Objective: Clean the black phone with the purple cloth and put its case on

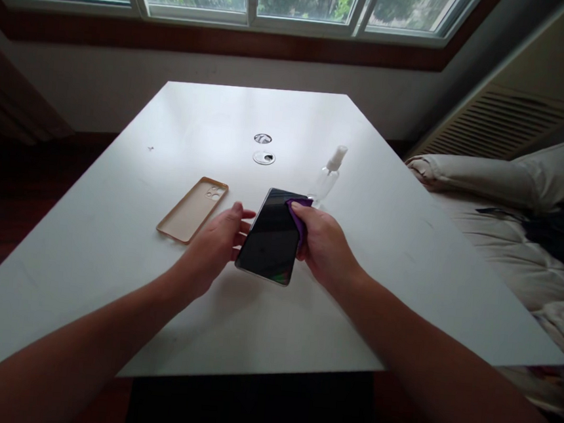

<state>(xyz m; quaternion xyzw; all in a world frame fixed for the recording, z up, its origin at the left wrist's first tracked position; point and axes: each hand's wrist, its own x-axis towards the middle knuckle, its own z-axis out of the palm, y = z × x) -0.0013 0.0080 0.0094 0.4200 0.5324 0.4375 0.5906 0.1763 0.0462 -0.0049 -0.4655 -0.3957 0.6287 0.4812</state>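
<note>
A black smartphone [270, 237] with its dark screen up is held just above the white table [113, 223]. My left hand [217, 245] grips its left edge, fingers curled around the side. My right hand [323, 245] pinches a small purple cloth [299, 213] and presses it onto the phone's upper right corner. A tan phone case [192, 209] lies hollow side up on the table, just left of my left hand.
A small clear spray bottle [329, 173] with a white nozzle stands behind the phone. Two round cable-hole covers [264, 149] sit near the table's middle. A bed with pale bedding [508, 225] lies right of the table. Windows run along the far wall.
</note>
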